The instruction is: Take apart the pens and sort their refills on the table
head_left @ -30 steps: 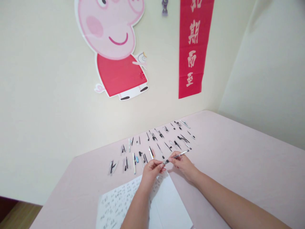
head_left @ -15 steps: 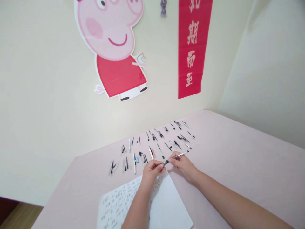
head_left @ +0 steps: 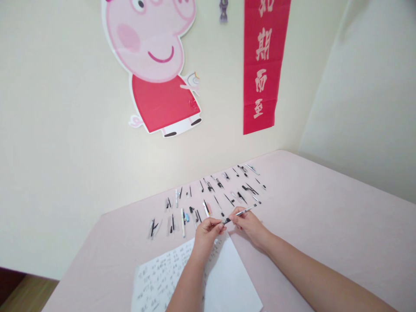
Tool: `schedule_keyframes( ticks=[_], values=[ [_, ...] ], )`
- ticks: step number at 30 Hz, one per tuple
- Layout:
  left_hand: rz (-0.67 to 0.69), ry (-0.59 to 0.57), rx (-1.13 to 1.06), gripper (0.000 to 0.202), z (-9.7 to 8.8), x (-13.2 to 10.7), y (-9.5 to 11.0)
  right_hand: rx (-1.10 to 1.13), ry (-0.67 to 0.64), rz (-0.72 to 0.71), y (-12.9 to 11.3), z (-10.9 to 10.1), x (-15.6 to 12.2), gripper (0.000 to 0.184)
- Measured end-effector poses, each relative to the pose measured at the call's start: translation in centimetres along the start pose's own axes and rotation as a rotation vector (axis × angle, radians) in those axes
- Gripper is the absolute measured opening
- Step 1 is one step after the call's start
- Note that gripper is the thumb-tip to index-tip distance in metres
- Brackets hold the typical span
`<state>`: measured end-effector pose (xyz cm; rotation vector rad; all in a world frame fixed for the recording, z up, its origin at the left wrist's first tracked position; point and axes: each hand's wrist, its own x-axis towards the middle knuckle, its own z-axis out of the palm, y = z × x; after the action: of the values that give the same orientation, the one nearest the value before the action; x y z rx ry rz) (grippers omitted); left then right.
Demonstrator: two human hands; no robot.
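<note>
Above the top edge of an open notebook [head_left: 232, 277], my two hands come together on a slim pen [head_left: 245, 211] with a pale barrel and dark parts. My left hand [head_left: 205, 234] pinches its dark lower end between thumb and fingers. Around the barrel, my right hand [head_left: 250, 226] is closed, and the pen's far end sticks out to the upper right. Whether the dark end in the left fingers is a separate cap is too small to tell. Handwriting covers the notebook's left page; the right page is mostly blank, and my left forearm crosses the middle.
Beyond my hands, several pen parts lie in rows on the pink tabletop [head_left: 325, 216], among them a light-coloured pen [head_left: 183, 223], a blue piece [head_left: 187, 217] and dark refills [head_left: 173, 222]. A wall with a pig cutout [head_left: 162, 104] and red banner [head_left: 260, 65] stands behind.
The pen's far end has shifted slightly left and down in my right fingers. Both hands stay almost in place, and the laid-out parts look the same.
</note>
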<state>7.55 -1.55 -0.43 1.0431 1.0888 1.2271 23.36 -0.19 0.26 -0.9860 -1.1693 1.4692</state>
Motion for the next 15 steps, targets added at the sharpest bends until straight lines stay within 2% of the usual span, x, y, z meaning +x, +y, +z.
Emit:
schedule_keyframes(
  ticks=[4, 10, 15],
  values=[
    [0.02, 0.047, 0.014, 0.028, 0.0, -0.1, 0.3, 0.006, -0.021, -0.001, -0.4, -0.1, 0.0, 0.034],
    [0.04, 0.137, -0.041, 0.027, -0.8, -0.2, 0.7, 0.13, 0.132, -0.026, -1.2, -1.8, 0.8, 0.029],
    [0.06, 0.162, -0.067, 0.027, -1.2, 0.1, 0.4, 0.06, 0.145, -0.039, -1.3, -2.5, 1.2, 0.022]
  ],
)
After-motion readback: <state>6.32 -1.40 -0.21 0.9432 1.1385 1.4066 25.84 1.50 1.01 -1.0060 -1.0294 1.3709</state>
